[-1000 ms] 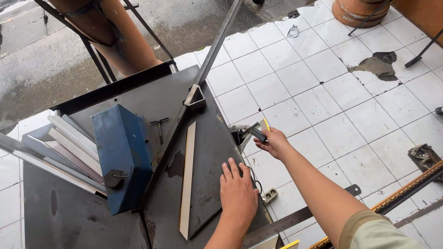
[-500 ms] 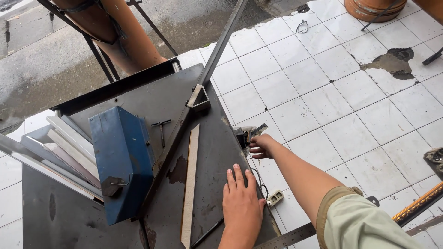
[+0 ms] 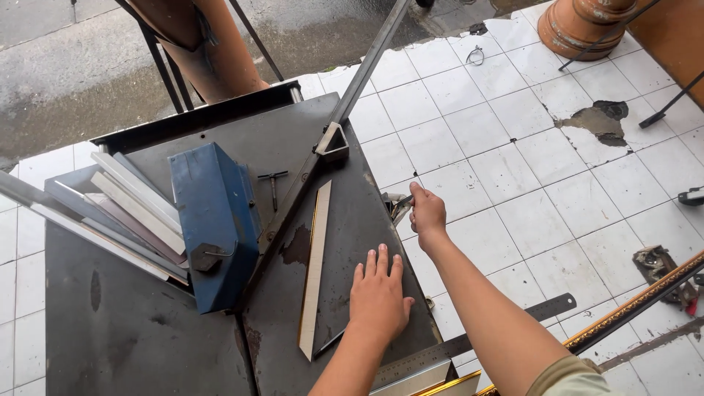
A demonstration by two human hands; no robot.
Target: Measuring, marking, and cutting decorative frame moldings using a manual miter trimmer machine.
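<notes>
A pale moulding strip (image 3: 315,268) is laid on the dark metal bench (image 3: 132,330), and both hands are seen at work beside it.

The strip is long, flat and light-coloured, with a thin gilt line along its left edge and a mitred lower end; it is stretched lengthwise down the bench, just right of the blue machine block (image 3: 213,224). The left hand (image 3: 379,293) is pressed flat on the bench top just right of the strip, its fingers (image 3: 381,262) spread out straight and nothing gripped. The right hand (image 3: 427,213) is held at the bench's right edge, its fingers curled tight around a small metal handle (image 3: 398,205) that juts out over the white tiled floor (image 3: 513,147). A stack of pale strips (image 3: 125,213) is seen left of the block.
</notes>
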